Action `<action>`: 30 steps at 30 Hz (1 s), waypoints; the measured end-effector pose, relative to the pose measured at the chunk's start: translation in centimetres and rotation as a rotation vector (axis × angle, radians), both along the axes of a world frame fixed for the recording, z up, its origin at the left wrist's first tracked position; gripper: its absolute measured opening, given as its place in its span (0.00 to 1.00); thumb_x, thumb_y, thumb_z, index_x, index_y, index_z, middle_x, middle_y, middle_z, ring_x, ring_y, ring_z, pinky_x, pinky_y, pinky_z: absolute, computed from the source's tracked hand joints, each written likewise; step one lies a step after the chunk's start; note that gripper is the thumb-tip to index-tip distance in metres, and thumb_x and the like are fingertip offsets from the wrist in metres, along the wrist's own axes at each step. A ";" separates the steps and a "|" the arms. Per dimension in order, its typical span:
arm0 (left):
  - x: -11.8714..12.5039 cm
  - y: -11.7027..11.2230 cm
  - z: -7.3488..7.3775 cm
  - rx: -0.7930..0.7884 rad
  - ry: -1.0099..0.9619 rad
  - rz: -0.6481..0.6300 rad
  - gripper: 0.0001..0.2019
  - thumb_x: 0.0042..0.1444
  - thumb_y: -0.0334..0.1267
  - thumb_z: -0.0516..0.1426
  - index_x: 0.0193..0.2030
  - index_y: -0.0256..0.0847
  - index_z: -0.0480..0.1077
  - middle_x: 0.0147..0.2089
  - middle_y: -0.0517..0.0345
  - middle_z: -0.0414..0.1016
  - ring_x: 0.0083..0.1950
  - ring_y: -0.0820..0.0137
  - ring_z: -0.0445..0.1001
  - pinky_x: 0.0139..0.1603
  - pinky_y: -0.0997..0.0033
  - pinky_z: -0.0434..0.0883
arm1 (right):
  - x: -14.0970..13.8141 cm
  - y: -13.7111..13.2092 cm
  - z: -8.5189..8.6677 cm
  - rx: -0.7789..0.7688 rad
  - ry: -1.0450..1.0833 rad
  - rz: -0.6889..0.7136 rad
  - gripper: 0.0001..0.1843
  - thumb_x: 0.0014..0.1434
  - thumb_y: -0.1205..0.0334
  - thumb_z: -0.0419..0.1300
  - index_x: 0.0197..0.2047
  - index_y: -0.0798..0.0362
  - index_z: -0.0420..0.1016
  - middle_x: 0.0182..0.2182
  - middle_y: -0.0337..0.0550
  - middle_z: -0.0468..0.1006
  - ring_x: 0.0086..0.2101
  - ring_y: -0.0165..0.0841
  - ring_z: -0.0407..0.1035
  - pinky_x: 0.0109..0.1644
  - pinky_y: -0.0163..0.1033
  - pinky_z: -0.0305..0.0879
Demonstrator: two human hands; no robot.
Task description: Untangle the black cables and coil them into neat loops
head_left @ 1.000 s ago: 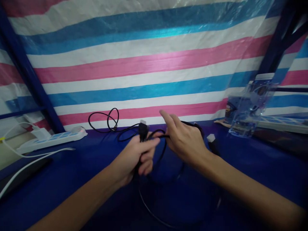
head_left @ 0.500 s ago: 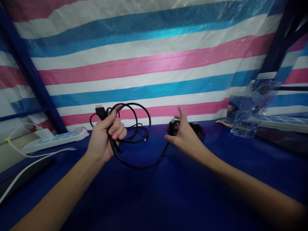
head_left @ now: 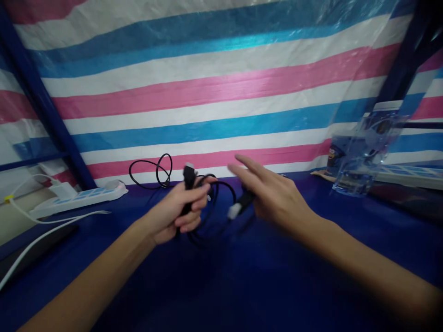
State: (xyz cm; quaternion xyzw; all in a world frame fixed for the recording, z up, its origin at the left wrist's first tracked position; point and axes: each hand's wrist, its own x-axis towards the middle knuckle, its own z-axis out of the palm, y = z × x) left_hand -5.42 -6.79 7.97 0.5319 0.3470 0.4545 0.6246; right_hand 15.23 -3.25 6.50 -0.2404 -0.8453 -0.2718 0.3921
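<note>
Blue table [head_left: 277, 276], blurred cable [head_left: 207, 203] ends

You have just one camera, and it sits on your head. It looks forward and down, very close over the dark blue table top [head_left: 263, 286], and faces the pink, blue and white striped plastic sheet [head_left: 214, 92] right behind it.

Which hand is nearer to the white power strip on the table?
Left. The left hand, gripping the black cable, is right of the power strip; the right hand is farther right.
</note>
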 end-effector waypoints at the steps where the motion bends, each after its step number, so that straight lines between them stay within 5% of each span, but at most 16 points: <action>1: 0.5 -0.2 -0.3 -0.044 0.051 -0.058 0.09 0.57 0.42 0.55 0.40 0.40 0.69 0.17 0.71 0.56 0.10 0.85 0.42 0.09 0.83 0.47 | -0.2 -0.7 0.3 0.068 -0.073 0.030 0.30 0.57 0.78 0.47 0.61 0.52 0.57 0.59 0.60 0.61 0.51 0.44 0.65 0.47 0.48 0.66; 7: 1.6 -1.0 -0.7 -0.073 0.261 -0.276 0.24 0.50 0.60 0.54 0.33 0.37 0.68 0.20 0.61 0.68 0.12 0.84 0.48 0.11 0.80 0.46 | -1.1 -2.7 0.6 -0.007 -0.301 0.193 0.33 0.61 0.74 0.48 0.65 0.39 0.46 0.62 0.57 0.53 0.59 0.45 0.55 0.52 0.51 0.62; 11: 0.7 -0.9 -0.5 -0.030 0.345 -0.399 0.21 0.45 0.54 0.61 0.33 0.36 0.69 0.21 0.59 0.70 0.14 0.82 0.53 0.13 0.79 0.47 | -0.9 -2.5 0.5 -0.177 -0.195 0.249 0.38 0.60 0.70 0.50 0.68 0.48 0.35 0.65 0.61 0.43 0.59 0.45 0.56 0.47 0.44 0.67; 15: 0.1 -0.6 -0.7 0.009 0.417 -0.543 0.11 0.40 0.40 0.62 0.27 0.33 0.70 0.21 0.58 0.70 0.15 0.80 0.58 0.13 0.78 0.48 | -0.4 -2.2 1.3 -0.415 -0.107 0.268 0.45 0.55 0.65 0.57 0.69 0.52 0.35 0.57 0.56 0.64 0.52 0.43 0.64 0.49 0.47 0.64; 19: 0.3 -0.3 -1.4 0.092 0.313 -0.434 0.07 0.38 0.35 0.58 0.18 0.35 0.65 0.12 0.64 0.60 0.12 0.81 0.52 0.13 0.77 0.46 | 0.7 -1.2 2.5 -0.959 -0.082 0.292 0.32 0.53 0.62 0.60 0.60 0.51 0.60 0.38 0.42 0.77 0.35 0.33 0.71 0.37 0.36 0.66; 23: 0.6 0.2 -1.6 0.268 0.245 -0.186 0.07 0.39 0.33 0.58 0.28 0.34 0.69 0.13 0.64 0.63 0.16 0.79 0.58 0.19 0.77 0.53 | 1.0 -0.1 2.6 -1.244 -0.044 0.325 0.12 0.57 0.60 0.55 0.43 0.56 0.72 0.24 0.38 0.74 0.26 0.27 0.69 0.28 0.31 0.62; 26: 0.8 0.4 -1.4 0.330 0.250 0.016 0.12 0.45 0.34 0.59 0.38 0.34 0.69 0.18 0.62 0.69 0.21 0.75 0.66 0.25 0.75 0.61 | 0.6 0.1 2.4 -1.119 0.201 0.249 0.10 0.59 0.62 0.52 0.40 0.55 0.72 0.19 0.35 0.69 0.18 0.25 0.63 0.23 0.31 0.57; 30: 1.4 0.6 -2.0 0.312 0.281 0.060 0.12 0.48 0.35 0.60 0.40 0.37 0.67 0.24 0.62 0.70 0.24 0.73 0.71 0.29 0.72 0.65 | 0.3 0.0 2.0 -0.816 0.310 0.215 0.10 0.54 0.71 0.53 0.36 0.56 0.74 0.28 0.40 0.76 0.29 0.28 0.68 0.33 0.33 0.60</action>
